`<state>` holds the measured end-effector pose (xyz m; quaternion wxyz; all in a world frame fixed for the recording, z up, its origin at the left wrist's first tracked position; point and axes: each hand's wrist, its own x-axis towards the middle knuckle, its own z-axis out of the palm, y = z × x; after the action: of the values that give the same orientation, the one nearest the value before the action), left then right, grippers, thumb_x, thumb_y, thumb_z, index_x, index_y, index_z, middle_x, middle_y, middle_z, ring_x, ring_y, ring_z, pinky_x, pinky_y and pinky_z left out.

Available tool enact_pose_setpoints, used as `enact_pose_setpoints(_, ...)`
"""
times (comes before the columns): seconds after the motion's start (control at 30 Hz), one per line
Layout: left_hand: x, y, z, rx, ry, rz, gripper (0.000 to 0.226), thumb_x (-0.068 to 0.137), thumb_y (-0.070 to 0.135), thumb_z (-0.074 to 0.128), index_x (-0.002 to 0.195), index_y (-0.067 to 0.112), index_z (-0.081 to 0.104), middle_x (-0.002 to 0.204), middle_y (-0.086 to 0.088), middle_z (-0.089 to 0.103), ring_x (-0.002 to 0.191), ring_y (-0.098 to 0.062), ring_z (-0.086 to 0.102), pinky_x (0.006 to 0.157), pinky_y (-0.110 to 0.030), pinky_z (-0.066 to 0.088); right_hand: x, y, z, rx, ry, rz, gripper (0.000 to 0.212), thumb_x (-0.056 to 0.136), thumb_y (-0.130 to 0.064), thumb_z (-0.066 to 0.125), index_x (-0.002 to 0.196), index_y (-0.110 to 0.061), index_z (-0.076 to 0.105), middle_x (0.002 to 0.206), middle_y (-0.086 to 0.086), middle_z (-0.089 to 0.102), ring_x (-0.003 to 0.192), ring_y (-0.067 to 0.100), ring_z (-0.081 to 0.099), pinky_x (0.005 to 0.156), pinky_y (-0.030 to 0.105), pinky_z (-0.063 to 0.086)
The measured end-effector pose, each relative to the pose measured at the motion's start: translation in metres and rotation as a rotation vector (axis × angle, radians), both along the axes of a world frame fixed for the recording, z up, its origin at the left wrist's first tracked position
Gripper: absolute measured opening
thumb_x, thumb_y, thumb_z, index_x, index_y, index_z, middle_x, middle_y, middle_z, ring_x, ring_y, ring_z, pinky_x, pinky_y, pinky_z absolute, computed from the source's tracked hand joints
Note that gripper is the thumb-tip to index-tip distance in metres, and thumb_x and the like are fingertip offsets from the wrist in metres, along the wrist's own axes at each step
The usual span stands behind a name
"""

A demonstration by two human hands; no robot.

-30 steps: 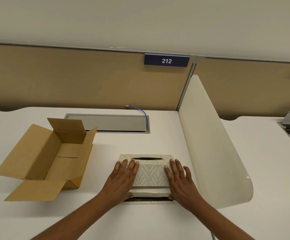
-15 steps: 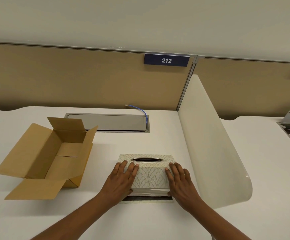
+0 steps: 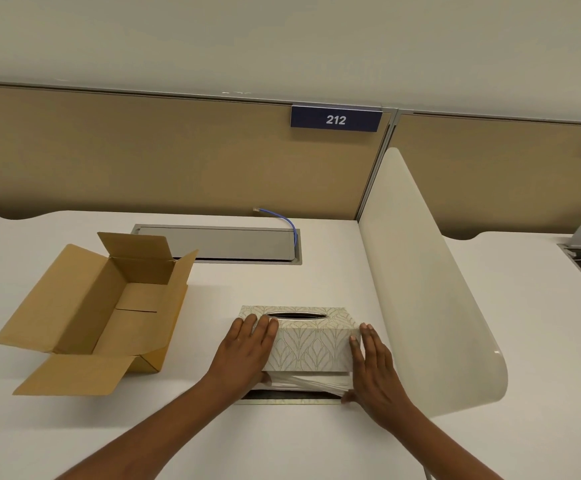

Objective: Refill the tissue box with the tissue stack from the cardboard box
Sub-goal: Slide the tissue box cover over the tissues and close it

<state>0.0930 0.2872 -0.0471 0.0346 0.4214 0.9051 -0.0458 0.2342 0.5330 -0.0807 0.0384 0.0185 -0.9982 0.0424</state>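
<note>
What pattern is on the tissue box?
The tissue box has a cream leaf-like pattern with thin darker lines, seen in the head view.

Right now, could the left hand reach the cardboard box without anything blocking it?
Probably yes. Only a strip of table lies between the left hand and the open cardboard box beside it. The hand rests on the tissue box, so it would have to let go first.

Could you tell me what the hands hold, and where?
The tissue box lid, pressed between them: left hand on its left end, right hand on its right end.
</note>
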Motion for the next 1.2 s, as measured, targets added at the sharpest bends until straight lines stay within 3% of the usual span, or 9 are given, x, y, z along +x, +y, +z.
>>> enact_pose_setpoints(0.1, -0.005, 0.003, 0.004, 0.020, -0.001, 0.007, 0.122, 0.027, 0.074, 0.080, 0.122, 0.008, 0.044, 0.112, -0.011, 0.065, 0.099, -0.030, 0.062, 0.086, -0.042, 0.052, 0.014, -0.015, -0.013, -0.284, 0.086, -0.249, 0.136, 0.031, -0.041, 0.096, 0.138, 0.006, 0.024, 0.141, 0.026, 0.025, 0.130, 0.041, 0.031, 0.102, 0.050, 0.036)
enact_pose_setpoints(0.23, -0.008, 0.004, 0.005, 0.025, -0.005, 0.008, 0.121, 0.027, 0.078, 0.077, 0.122, 0.007, 0.045, 0.112, -0.010, 0.065, 0.099, -0.030, 0.062, 0.086, -0.042, 0.052, 0.029, -0.039, -0.033, -0.737, 0.059, -0.637, 0.121, 0.046, -0.027, 0.096, 0.141, -0.005, 0.026, 0.142, 0.011, 0.028, 0.129, 0.028, 0.037, 0.106, 0.039, 0.039)
enact_pose_setpoints(0.37, -0.007, 0.004, 0.003, 0.023, -0.002, 0.005, 0.122, 0.029, 0.078, 0.076, 0.122, 0.007, 0.044, 0.113, -0.010, 0.064, 0.100, -0.030, 0.061, 0.086, -0.041, 0.051, 0.020, -0.054, -0.033, -1.034, 0.007, -0.732, 0.108, 0.051, -0.022, 0.094, 0.140, -0.018, 0.033, 0.129, -0.005, 0.041, 0.119, 0.016, 0.044, 0.102, 0.038, 0.043)
enact_pose_setpoints(0.47, -0.006, 0.004, 0.004, 0.021, 0.003, 0.002, 0.120, 0.029, 0.078, 0.076, 0.121, 0.007, 0.045, 0.113, -0.010, 0.064, 0.100, -0.030, 0.061, 0.086, -0.041, 0.051, 0.011, -0.057, -0.031, -1.001, 0.038, -0.675, 0.077, 0.053, -0.020, 0.090, 0.117, -0.030, 0.051, 0.111, -0.013, 0.056, 0.105, 0.011, 0.054, 0.087, 0.028, 0.047)
enact_pose_setpoints(0.63, -0.007, 0.005, 0.007, 0.016, 0.014, 0.000, 0.116, 0.032, 0.079, 0.075, 0.121, 0.008, 0.051, 0.114, -0.010, 0.064, 0.101, -0.030, 0.062, 0.086, -0.041, 0.051, 0.008, -0.054, -0.034, -0.952, 0.024, -0.627, 0.056, 0.069, -0.012, 0.081, 0.117, -0.019, 0.053, 0.108, -0.004, 0.060, 0.103, 0.017, 0.055, 0.084, 0.030, 0.046)
enact_pose_setpoints(0.83, -0.012, 0.005, 0.008, 0.031, 0.017, 0.001, 0.113, 0.035, 0.081, 0.072, 0.121, 0.010, 0.050, 0.113, -0.008, 0.063, 0.102, -0.029, 0.060, 0.088, -0.040, 0.050, 0.000, -0.049, -0.032, -0.912, 0.021, -0.578, 0.052, 0.077, -0.005, 0.073, 0.124, -0.015, 0.052, 0.108, -0.002, 0.057, 0.101, 0.016, 0.053, 0.085, 0.022, 0.042)
enact_pose_setpoints(0.97, -0.014, 0.006, 0.007, 0.047, 0.000, 0.003, 0.115, 0.034, 0.083, 0.070, 0.120, 0.011, 0.049, 0.112, -0.007, 0.064, 0.101, -0.028, 0.060, 0.088, -0.040, 0.051, -0.004, -0.045, -0.033, -0.951, 0.018, -0.601, 0.047, 0.077, -0.003, 0.073, 0.119, -0.016, 0.055, 0.105, -0.004, 0.060, 0.098, 0.012, 0.056, 0.076, 0.008, 0.041)
enact_pose_setpoints(1.2, -0.015, 0.006, 0.006, 0.054, -0.006, -0.002, 0.115, 0.032, 0.082, 0.072, 0.120, 0.011, 0.048, 0.112, -0.007, 0.064, 0.101, -0.027, 0.061, 0.087, -0.040, 0.051, -0.010, -0.050, -0.037, -1.060, 0.066, -0.770, 0.033, 0.078, -0.004, 0.075, 0.101, -0.017, 0.057, 0.095, -0.009, 0.064, 0.092, 0.015, 0.061, 0.068, 0.010, 0.043)
